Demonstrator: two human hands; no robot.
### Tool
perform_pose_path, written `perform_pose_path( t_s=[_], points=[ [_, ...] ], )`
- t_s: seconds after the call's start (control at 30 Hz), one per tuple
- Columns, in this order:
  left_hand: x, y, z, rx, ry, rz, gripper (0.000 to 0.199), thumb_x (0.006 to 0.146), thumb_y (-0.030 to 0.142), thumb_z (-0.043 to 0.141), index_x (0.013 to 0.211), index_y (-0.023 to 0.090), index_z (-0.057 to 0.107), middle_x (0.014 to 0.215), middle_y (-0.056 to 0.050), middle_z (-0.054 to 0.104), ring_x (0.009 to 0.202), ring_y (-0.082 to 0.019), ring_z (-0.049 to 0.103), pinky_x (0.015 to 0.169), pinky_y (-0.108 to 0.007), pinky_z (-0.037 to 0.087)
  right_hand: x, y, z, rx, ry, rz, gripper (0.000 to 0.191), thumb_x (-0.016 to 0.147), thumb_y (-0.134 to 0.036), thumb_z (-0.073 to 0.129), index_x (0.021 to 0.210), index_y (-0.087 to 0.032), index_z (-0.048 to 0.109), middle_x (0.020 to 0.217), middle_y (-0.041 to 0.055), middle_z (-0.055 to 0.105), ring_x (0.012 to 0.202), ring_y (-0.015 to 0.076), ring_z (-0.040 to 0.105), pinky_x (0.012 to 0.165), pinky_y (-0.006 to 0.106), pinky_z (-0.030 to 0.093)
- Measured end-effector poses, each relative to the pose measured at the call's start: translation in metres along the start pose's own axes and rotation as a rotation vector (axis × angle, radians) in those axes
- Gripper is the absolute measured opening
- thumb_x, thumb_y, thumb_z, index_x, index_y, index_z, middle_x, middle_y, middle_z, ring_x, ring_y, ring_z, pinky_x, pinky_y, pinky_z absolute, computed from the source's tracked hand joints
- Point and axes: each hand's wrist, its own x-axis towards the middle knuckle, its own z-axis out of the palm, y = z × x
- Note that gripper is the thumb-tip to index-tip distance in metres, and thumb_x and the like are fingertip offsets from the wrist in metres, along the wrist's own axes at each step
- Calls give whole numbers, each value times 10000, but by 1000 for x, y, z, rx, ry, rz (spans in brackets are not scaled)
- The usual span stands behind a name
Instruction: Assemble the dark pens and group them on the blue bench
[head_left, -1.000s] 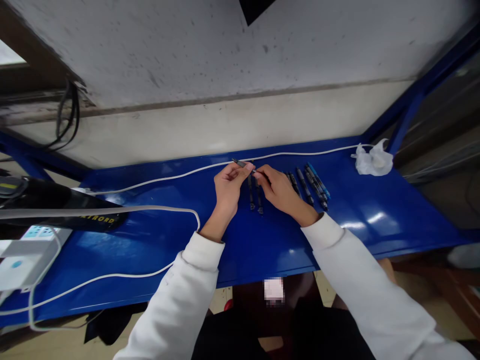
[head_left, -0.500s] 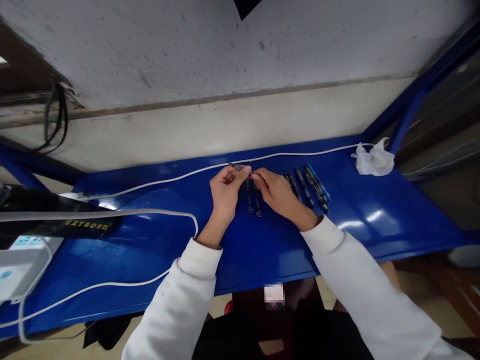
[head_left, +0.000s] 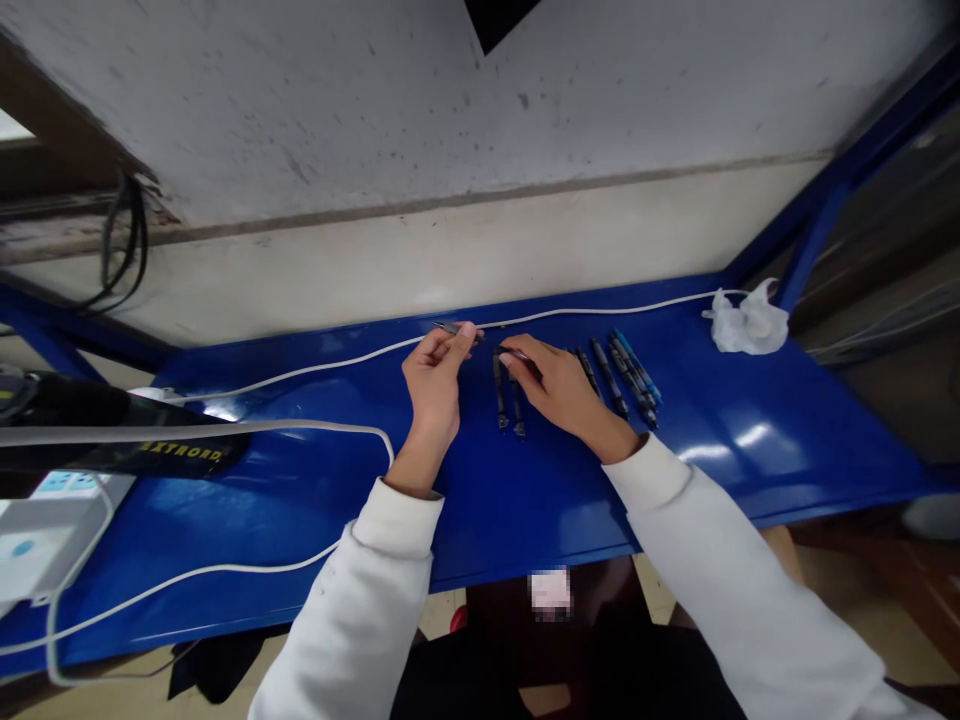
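My left hand (head_left: 435,385) is closed in a pinch around a dark pen (head_left: 448,328), whose tip points to the upper left. To its right, my right hand (head_left: 559,388) pinches a thin, dark pen part (head_left: 517,353), mostly covered by the fingers. A small gap separates the two hands. Below and between them, two dark pens lie side by side on the blue table, the left pen (head_left: 500,390) and the right pen (head_left: 517,405). Right of my right hand lies a row of several pens (head_left: 610,378), with a blue pen (head_left: 637,365) at its far end.
A white cable (head_left: 360,358) runs along the back of the blue table (head_left: 495,510). A crumpled white plastic bag (head_left: 750,320) sits at the right end. On the left are a black object with yellow lettering (head_left: 180,455) and a white power strip (head_left: 45,540).
My left hand has moved left with the pen, away from my right hand. The two hands were touching at the pen's end and are now apart; the right hand has barely moved.
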Motion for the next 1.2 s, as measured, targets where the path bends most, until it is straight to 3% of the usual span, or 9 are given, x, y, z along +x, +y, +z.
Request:
perform_pose_path(
  t_s=[0.27,0.47,0.6,0.77,1.0,1.2],
  points=[
    [11,14,-15,-158,86,-72,360,866,493,1020,841,220,788,1156,-72,857,1118,-204,795,906,-304,556,-1,0,-1,-43,62,-5,301,1225,-451,526,1228,-250,751,1020,63,829,830,226,749,734,338,459],
    [22,15,-33,-255,131,-118,366,846,527,1028,973,242,837,1291,-68,846,1132,-174,793,944,-275,563,0,-1,-2,-32,49,10,320,1223,-490,525,1214,-260,747,1001,65,825,802,235,738,725,351,464],
    [20,14,-31,-249,109,-137,373,854,526,1020,1012,237,845,1328,-85,842,1164,-185,794,954,-281,564,0,1,-2,-29,47,8,337,1224,-507,515,1211,-260,744,985,65,816,807,238,737,721,351,462],
    [15,16,-23,-232,79,-144,376,837,523,1027,925,227,814,1361,-90,834,1202,-204,790,923,-277,555,0,3,-1,-34,57,3,307,1224,-471,525,1202,-256,744,983,53,811,785,220,722,729,346,445],
    [9,16,-16,-240,25,-155,376,823,489,1044,883,219,789,1363,-83,836,1147,-192,802,900,-280,570,0,2,0,-33,61,11,316,1220,-472,530,1208,-250,754,994,60,825,801,226,737,735,346,460],
    [8,13,-14,-233,-28,-167,346,863,506,1027,978,241,837,1184,-62,875,1012,-165,828,908,-292,592,0,5,0,-30,61,7,302,1217,-471,537,1202,-258,751,966,53,810,782,228,726,726,342,461]
  ],
)
